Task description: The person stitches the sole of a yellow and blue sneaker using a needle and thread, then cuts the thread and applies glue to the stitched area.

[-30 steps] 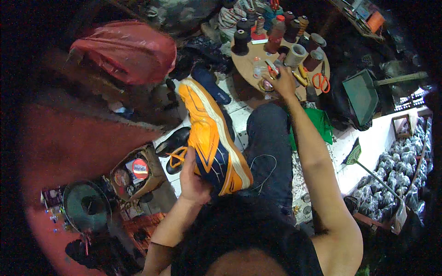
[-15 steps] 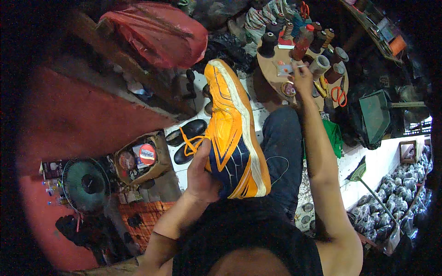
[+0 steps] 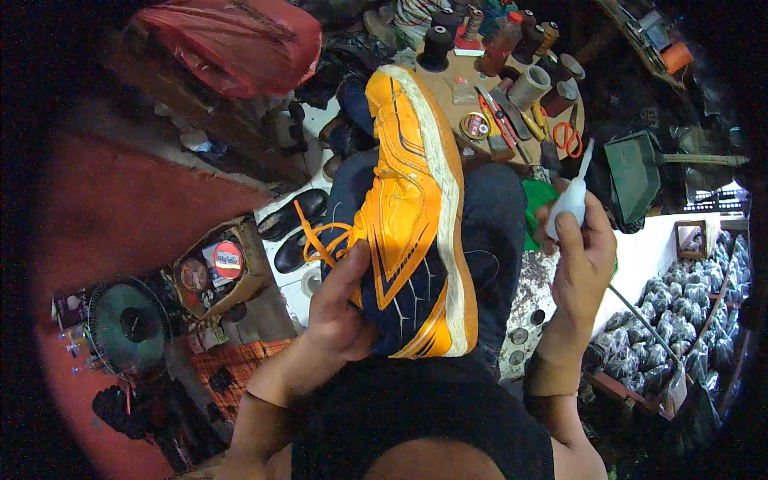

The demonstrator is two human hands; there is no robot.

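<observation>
An orange and navy sports shoe (image 3: pixel 400 216) with a white midsole and tan outsole lies on its side above my lap, toe pointing away from me. My left hand (image 3: pixel 344 308) grips it at the heel and ankle opening, thumb on the navy upper. Orange laces (image 3: pixel 324 240) hang loose beside that thumb. To the right of the shoe and apart from it, my right hand (image 3: pixel 582 248) is closed around a small white squeeze bottle (image 3: pixel 570 206) with a long thin nozzle tilted upward. A pale thread (image 3: pixel 484 254) curves out by the shoe's sole.
A round wooden table (image 3: pixel 448 84) at the far right carries thread spools (image 3: pixel 530 86), a red bottle (image 3: pixel 502 48), a round tin (image 3: pixel 474 126), knives and orange-handled scissors (image 3: pixel 568 140). Black shoes (image 3: pixel 296 216), a cardboard box (image 3: pixel 248 282) and a green fan (image 3: pixel 132 324) stand left.
My right hand has come back from the table toward me, bringing the white squeeze bottle. My left hand still holds the shoe. The view has shifted somewhat.
</observation>
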